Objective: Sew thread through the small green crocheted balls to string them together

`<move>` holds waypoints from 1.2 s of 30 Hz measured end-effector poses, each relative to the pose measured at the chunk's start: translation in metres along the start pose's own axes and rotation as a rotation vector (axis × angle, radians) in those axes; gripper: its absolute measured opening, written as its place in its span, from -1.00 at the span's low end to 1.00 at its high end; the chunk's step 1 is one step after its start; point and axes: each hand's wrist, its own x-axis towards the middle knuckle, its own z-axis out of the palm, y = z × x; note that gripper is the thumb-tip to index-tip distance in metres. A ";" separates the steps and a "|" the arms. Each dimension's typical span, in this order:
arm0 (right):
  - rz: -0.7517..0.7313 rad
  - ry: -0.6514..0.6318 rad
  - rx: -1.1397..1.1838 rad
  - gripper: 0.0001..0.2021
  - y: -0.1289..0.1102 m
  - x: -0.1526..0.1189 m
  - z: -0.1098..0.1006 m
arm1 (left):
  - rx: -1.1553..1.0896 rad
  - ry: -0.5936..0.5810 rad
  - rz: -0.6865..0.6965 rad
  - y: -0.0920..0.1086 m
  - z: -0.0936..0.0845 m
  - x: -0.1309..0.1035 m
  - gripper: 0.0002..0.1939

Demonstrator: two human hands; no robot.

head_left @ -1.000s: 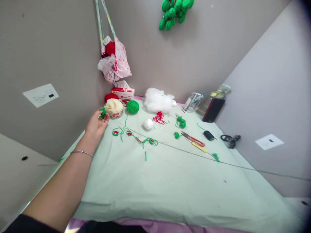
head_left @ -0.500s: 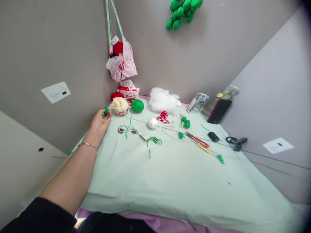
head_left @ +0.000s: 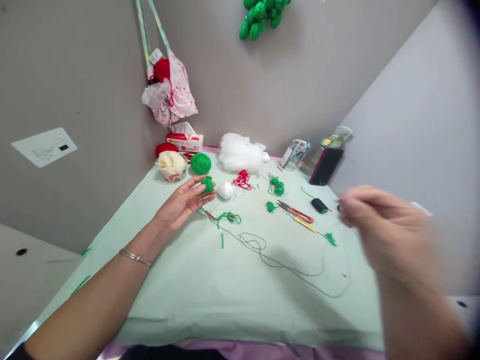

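Observation:
My left hand (head_left: 183,202) reaches over the table's left part, a small green crocheted piece (head_left: 207,184) pinched between its thumb and fingers. A long dark thread (head_left: 277,262) lies in loose loops on the cloth. It trails from near my left hand and rises faintly toward my right hand (head_left: 390,235). That hand is raised at the right, blurred, its fingertips pressed together on the thread; any needle there is too small to see. Beside the green piece is a white ball (head_left: 225,190). Red-and-green yarn bits (head_left: 228,217) lie below it, partly behind my left hand.
Orange-handled thread snips (head_left: 300,212) and a yellow-handled hook (head_left: 305,225) lie right of centre, near a black thread spool (head_left: 319,205). Along the back stand a green yarn ball (head_left: 201,163), white stuffing (head_left: 242,152), a clear cup (head_left: 294,156) and a phone (head_left: 327,166).
My left hand has come inward from the left edge with the green piece. My right hand has entered view at the right. The thread, stretched taut before, now lies slack in loops.

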 end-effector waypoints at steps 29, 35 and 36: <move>-0.104 -0.404 0.080 -0.86 -0.009 -0.033 0.133 | 0.182 -0.153 -0.083 -0.018 0.018 -0.017 -0.70; 0.159 -0.446 0.345 -0.90 -0.005 -0.036 0.141 | 0.125 -0.177 -0.112 -0.021 0.018 -0.018 -0.71; 0.199 -0.447 0.390 -0.90 -0.004 -0.036 0.144 | 0.114 -0.178 -0.111 -0.021 0.019 -0.018 -0.71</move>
